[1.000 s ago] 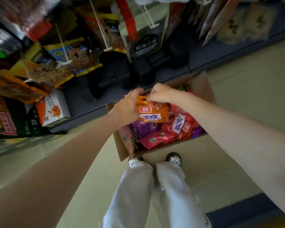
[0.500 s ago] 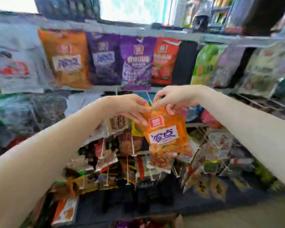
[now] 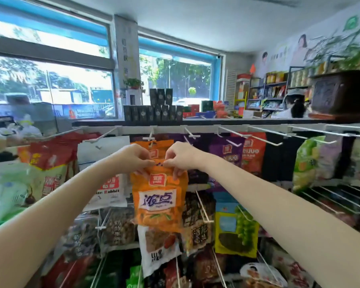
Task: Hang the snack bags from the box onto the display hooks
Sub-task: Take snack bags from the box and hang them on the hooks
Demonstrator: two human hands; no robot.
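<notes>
Both hands pinch the top edge of one orange bag, the left hand at its upper left corner and the right hand at its upper right, fingers curled down over the seal with the knuckles nearly meeting in the middle. The bag hangs from that grip, long axis upright, printed face toward the camera, its lower end loose in front of the packets on the rows below.

The relation that matters is bag top to hook. The white hook juts from the top rail toward the camera, its tip just above and slightly behind the gap between the two hands. Another orange bag of the same kind already hangs on it, directly behind the knuckles, so this looks like the right peg. The held bag's hang hole is hidden by the fingers; I cannot tell how it lines up with the tip. By my judgement the bag must rise a little and go forward, away from the body, top edge level, so the hole meets the tip head on.

Both hands sit about equally near the hook, one on each side of it. The box is not in view.
</notes>
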